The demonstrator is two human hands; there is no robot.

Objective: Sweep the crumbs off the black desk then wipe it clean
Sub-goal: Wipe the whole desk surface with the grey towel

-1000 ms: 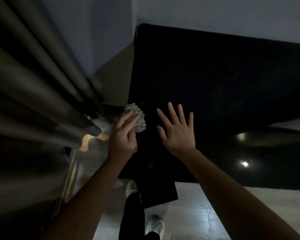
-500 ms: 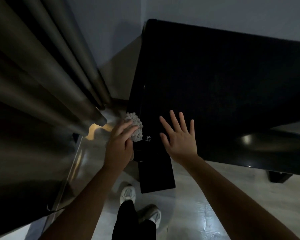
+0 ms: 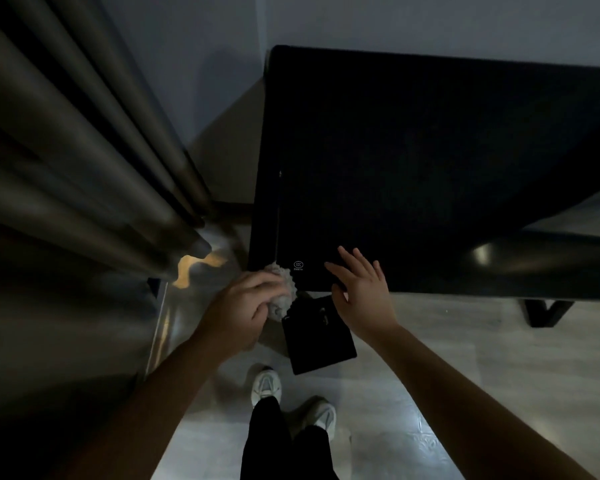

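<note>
While left hand [image 3: 246,306] clutches a crumpled grey cloth [image 3: 282,289] at the black surface [image 3: 413,168] near-left corner | right hand [image 3: 362,284] empty, fingers spread at front edge | risk: dim light hides crumbs, spots missed.

Black desk, pale cloth, grey room

The desk [image 3: 413,161] is plain black, with a small white printed mark [image 3: 298,265] near its near-left corner; the crumpled cloth [image 3: 282,289] there is light grey. On the left hang dull grey-brown curtains [image 3: 84,150]. The far wall [image 3: 395,22] is bluish grey, the floor [image 3: 430,358] pale grey, the sneakers [image 3: 266,384] white, the trousers [image 3: 274,445] black.
</note>
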